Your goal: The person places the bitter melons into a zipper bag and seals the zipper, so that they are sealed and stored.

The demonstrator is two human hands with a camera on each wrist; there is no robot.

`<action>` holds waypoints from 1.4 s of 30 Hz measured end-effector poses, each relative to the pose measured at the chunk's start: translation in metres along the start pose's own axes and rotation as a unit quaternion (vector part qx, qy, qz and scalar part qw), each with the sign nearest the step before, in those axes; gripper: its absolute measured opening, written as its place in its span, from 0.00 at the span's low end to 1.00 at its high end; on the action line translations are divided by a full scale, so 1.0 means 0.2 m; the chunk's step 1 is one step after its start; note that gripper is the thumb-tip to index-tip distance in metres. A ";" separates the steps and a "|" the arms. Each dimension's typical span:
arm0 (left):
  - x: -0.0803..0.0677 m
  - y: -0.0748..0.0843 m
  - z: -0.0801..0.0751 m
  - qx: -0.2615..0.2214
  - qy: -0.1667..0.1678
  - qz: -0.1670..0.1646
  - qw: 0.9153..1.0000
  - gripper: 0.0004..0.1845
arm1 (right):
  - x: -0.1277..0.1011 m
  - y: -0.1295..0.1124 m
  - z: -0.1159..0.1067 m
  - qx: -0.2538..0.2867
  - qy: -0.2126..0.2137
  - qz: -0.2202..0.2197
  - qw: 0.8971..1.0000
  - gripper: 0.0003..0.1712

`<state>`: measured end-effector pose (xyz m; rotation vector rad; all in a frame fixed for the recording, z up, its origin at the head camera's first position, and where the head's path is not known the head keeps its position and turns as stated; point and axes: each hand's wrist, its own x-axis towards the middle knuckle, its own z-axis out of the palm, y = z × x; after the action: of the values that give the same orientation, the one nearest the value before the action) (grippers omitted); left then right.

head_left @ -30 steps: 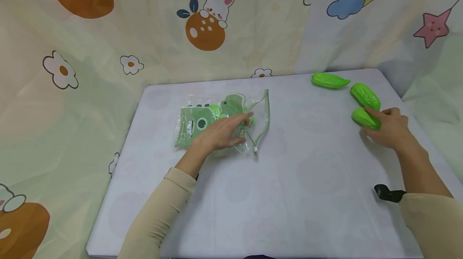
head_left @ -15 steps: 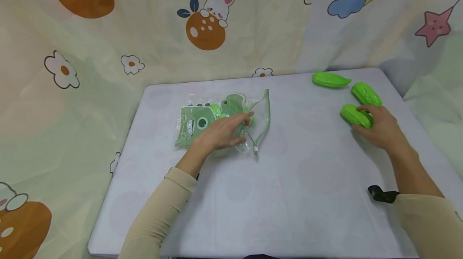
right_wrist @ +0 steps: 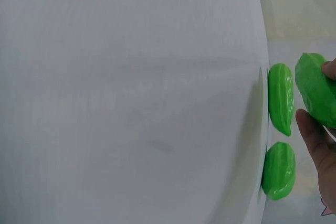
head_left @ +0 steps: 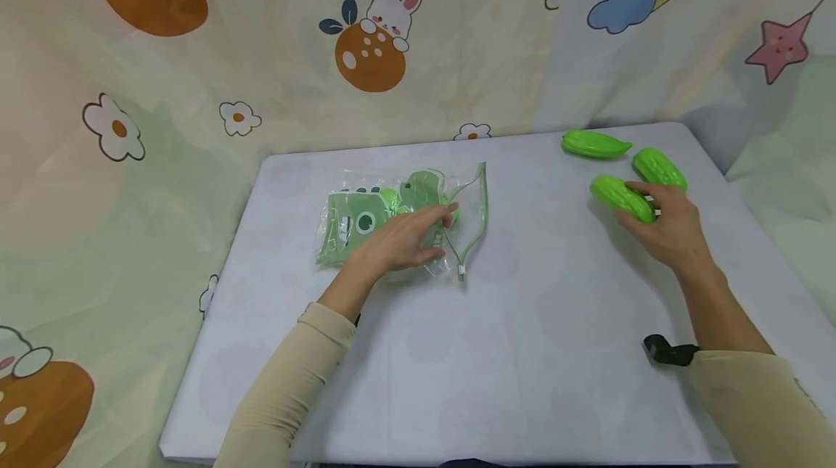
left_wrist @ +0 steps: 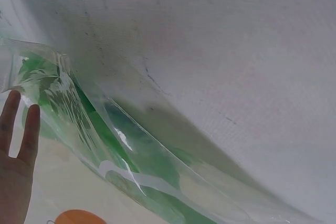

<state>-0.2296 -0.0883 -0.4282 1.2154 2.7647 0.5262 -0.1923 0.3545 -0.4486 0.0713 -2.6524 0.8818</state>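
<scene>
White table [head_left: 522, 352], bag [head_left: 349, 228] with green contents [head_left: 390, 199]

No legible text (or numbers).

A cartoon-printed cloth [head_left: 470, 54] hangs behind a white table [head_left: 457, 381]

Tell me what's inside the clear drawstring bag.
Bright green patches show through the clear drawstring bag, so something bright green is probably inside. The green print and left grip cover the rest; what it is, or how many, cannot be told.
</scene>
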 end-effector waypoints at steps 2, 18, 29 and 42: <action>0.00 0.00 0.00 0.003 0.002 -0.001 1.000 0.30 | 0.01 -0.02 0.02 0.016 0.020 -0.013 1.000 0.30; 0.02 0.01 0.01 0.002 0.011 0.011 1.000 0.41 | 0.04 -0.21 0.23 0.137 0.071 -0.013 0.988 0.29; 0.03 0.01 0.02 -0.002 0.011 0.009 1.000 0.36 | 0.04 -0.31 0.36 0.164 0.013 -0.027 0.986 0.27; 0.03 0.02 0.01 -0.001 0.001 0.015 1.000 0.44 | 0.03 -0.45 0.43 0.189 -0.064 -0.061 0.978 0.28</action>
<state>-0.2292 -0.0807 -0.4287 1.2590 2.7506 0.5314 -0.2114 0.2311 -0.4596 0.3899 -2.5225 1.3670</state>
